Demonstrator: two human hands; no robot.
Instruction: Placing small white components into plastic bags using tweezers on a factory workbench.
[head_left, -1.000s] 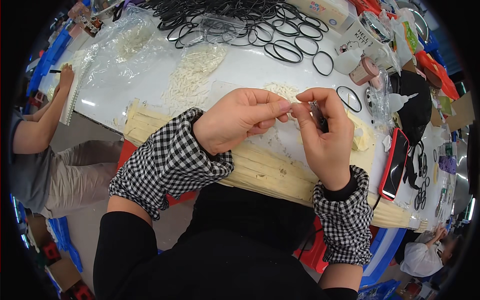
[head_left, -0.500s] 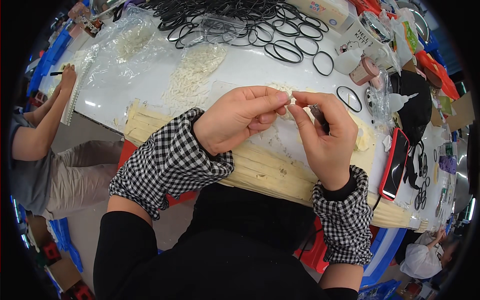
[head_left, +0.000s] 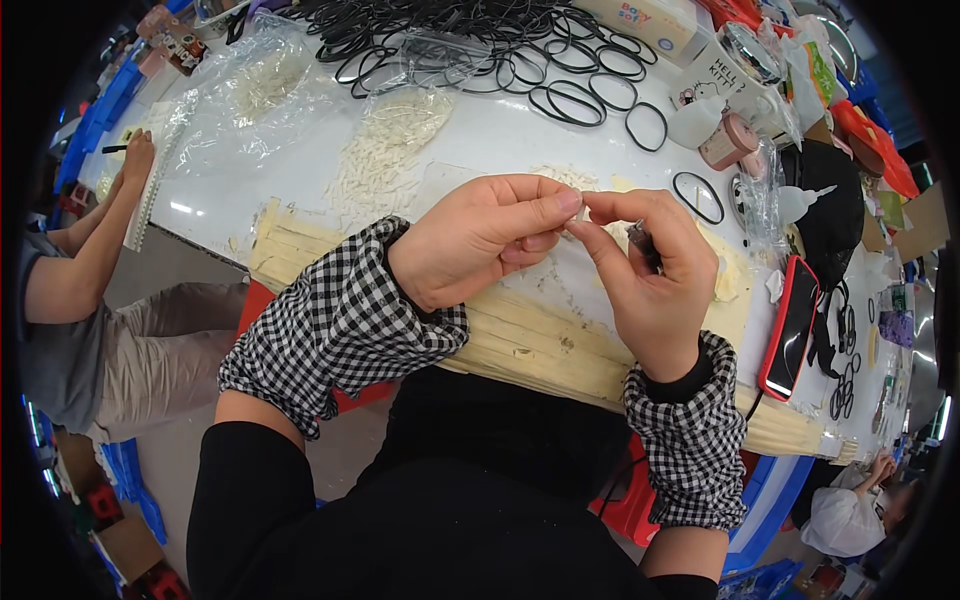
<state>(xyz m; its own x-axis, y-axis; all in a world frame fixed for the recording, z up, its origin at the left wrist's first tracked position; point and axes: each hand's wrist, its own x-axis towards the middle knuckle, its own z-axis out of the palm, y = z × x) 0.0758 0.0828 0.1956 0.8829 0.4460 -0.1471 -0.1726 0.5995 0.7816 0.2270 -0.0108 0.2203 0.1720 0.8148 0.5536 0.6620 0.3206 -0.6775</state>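
Observation:
My left hand [head_left: 480, 235] is closed, with thumb and forefinger pinching a tiny whitish piece [head_left: 583, 213] above the table. From the right, the thumb and forefinger of my right hand [head_left: 665, 280] meet at that same piece, whose shape is mostly hidden by fingertips. A small dark metal tool [head_left: 642, 240] is tucked in the curled fingers of my right hand; its kind cannot be made out. Just beyond the fingertips lies a small heap of whitish pieces [head_left: 565, 175]. A larger spread of similar white pieces [head_left: 375, 175] lies farther left, by a clear bag.
Black rubber rings [head_left: 565, 100] pile up at the back. Yellowish tape [head_left: 520, 345] covers the table's near edge. A red-cased phone [head_left: 790, 330], a pink cup [head_left: 728, 142] and squeeze bottles [head_left: 695, 125] stand to the right. At left, another person's hand [head_left: 138, 155] holds a pen.
My right thumb and forefinger have come closer to the left fingertips, closing around the tiny piece. The dark tool has shifted slightly in my right hand. My left hand has barely moved.

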